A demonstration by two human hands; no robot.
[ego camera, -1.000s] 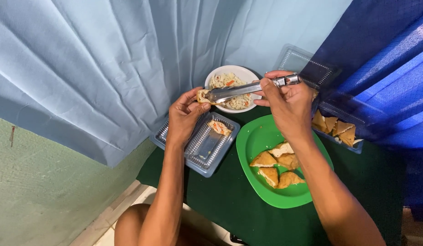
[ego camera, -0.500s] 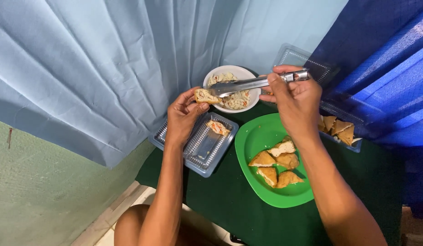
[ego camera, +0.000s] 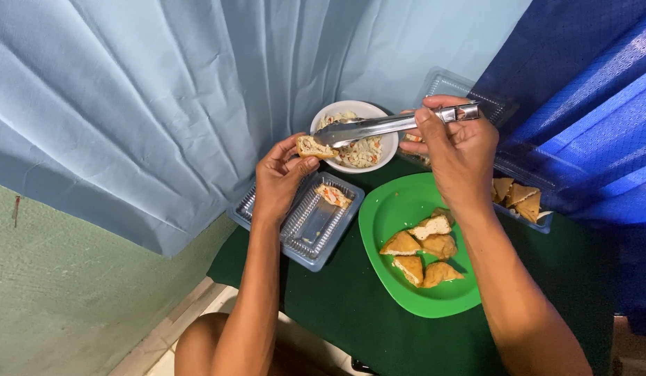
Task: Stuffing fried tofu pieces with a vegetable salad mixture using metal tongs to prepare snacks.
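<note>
My left hand (ego camera: 279, 177) holds a small fried tofu piece (ego camera: 314, 147) up over the clear plastic tray (ego camera: 295, 233). My right hand (ego camera: 456, 152) grips metal tongs (ego camera: 378, 127), whose tips rest against the tofu piece near the white bowl (ego camera: 387, 157) of shredded vegetable filling. One filled piece (ego camera: 334, 196) lies in the tray. Several triangular fried tofu pieces (ego camera: 424, 251) sit on the green plate (ego camera: 396, 205) below my right hand.
A second clear container with more tofu triangles (ego camera: 518, 195) stands at the right, its lid (ego camera: 462, 90) open behind. Everything rests on a dark green cloth (ego camera: 351, 313). Light blue curtain (ego camera: 162, 90) hangs on the left, dark blue fabric (ego camera: 587, 90) on the right.
My left hand has lifted the tofu piece a little higher toward the bowl. The tongs' tips have shifted from the bowl to the piece.
</note>
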